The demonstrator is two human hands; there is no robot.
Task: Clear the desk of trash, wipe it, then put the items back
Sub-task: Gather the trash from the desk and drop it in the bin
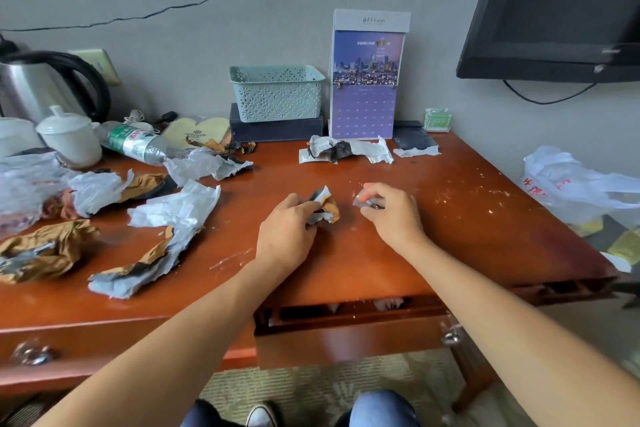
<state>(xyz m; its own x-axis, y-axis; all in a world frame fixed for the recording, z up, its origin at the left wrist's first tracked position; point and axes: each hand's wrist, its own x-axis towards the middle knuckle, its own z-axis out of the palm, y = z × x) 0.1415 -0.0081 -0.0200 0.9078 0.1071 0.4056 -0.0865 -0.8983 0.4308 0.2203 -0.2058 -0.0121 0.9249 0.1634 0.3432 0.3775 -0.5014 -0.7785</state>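
Note:
My left hand (287,225) grips a crumpled wad of orange, black and white paper (327,206) at the middle of the red-brown wooden desk (450,218). Just to its right, my right hand (391,211) pinches a small crumpled silvery scrap (363,200) against the desktop. Several torn, crumpled papers (173,215) lie spread over the left half of the desk. More torn paper (346,149) lies at the back by the purple calendar (367,80). A squashed plastic bottle (138,144) lies on its side at the back left.
A steel kettle (41,87) and white lidded cups (69,137) stand at the far left. A teal basket (277,92) sits on a dark box (273,130). A white plastic bag (571,184) hangs open off the desk's right edge. The drawer (349,322) below is ajar. A black screen (554,10) hangs upper right.

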